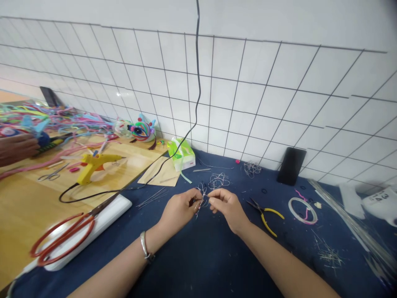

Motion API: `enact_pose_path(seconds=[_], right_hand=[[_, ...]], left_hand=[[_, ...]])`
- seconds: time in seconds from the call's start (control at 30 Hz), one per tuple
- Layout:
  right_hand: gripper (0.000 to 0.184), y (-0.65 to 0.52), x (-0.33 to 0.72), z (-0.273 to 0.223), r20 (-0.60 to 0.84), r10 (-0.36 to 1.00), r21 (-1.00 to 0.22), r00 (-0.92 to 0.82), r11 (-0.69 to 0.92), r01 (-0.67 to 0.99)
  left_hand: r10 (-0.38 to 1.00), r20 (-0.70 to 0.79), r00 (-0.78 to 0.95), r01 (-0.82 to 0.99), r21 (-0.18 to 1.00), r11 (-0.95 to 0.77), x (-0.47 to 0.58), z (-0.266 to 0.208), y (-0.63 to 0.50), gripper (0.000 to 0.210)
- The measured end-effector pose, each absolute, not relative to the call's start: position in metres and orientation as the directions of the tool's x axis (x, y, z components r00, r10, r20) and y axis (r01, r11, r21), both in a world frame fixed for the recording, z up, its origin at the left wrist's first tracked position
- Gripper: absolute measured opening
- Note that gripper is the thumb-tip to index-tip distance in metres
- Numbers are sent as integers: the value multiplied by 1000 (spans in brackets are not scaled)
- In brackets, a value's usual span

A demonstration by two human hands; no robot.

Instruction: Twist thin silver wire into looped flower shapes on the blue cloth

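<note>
Between my two hands is a small shape of thin bent wire (202, 189), with loops above the fingers and an end hanging below. My left hand (182, 207) is closed on its left side, thumb and fingers pinched. From the right, my right hand (226, 206) pinches at the wire with thumb and forefinger; the exact contact is too small to make out. Just behind lies a loose coil of wire (218, 181) on the dark blue cloth (198, 256). Pliers with yellow handles (266, 216) rest right of my right hand. Straight wire pieces (152, 197) lie to the left.
Red-handled scissors (66, 238) rest on a white power strip (93, 236) at left. A yellow glue gun (96, 165) and a co-worker's hand (17, 149) are beyond. A tissue pack (182, 154), phone (291, 165), tape roll (303, 210) and long wires (347, 219) surround the work area.
</note>
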State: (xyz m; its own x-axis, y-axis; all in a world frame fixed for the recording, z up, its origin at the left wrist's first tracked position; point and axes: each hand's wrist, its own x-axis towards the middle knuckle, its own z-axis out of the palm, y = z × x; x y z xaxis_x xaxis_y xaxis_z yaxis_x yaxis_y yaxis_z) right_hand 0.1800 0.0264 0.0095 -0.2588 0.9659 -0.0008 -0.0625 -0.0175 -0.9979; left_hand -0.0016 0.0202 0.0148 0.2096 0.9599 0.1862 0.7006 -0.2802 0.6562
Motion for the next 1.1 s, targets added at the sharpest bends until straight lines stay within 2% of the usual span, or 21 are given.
enact_pose_path(seconds=[0.13, 0.33, 0.57, 0.83, 1.1], right_hand=[[11, 25, 177, 9, 24, 967, -999, -252, 36, 42], [8, 28, 177, 2, 16, 968, -999, -249, 26, 38], [10, 29, 177, 3, -63, 963, -991, -262, -91, -95], [17, 33, 182, 1, -133, 866, -912, -482, -297, -283], [22, 38, 188, -11, -79, 817, -922, -571, -278, -270]], left_hand=[[957, 185, 221, 710, 643, -288, 1, 16, 18, 9], [945, 218, 242, 720, 613, -326, 2, 17, 16, 10], [935, 226, 273, 720, 597, -354, 2, 18, 16, 11], [928, 241, 284, 690, 621, -372, 0, 16, 17, 13], [901, 269, 340, 637, 639, -431, 1, 18, 16, 19]])
